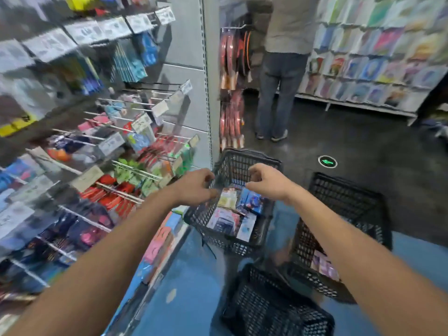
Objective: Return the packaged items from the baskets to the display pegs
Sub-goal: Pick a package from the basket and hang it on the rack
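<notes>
Baskets of black plastic mesh stand on the blue floor: the nearest basket (278,309) at the bottom edge, and the right basket (344,214) with pinkish packets (324,265) in its corner. Both bare forearms reach forward over them. The left hand (196,187) hovers at the near rim of the middle basket (228,241), fingers curled; blur hides whether they touch the rim or grip anything. The right hand (266,181) hangs above the same basket, fingers loosely hooked downward, holding nothing. Below the hands lie the packaged items (226,221), flat in the middle basket. To the left, display pegs (131,167) carry red and green packs. Farther off a green arrow mark (327,161) lies on the dark floor, and a person (281,69) stands facing a card rack (378,57).
</notes>
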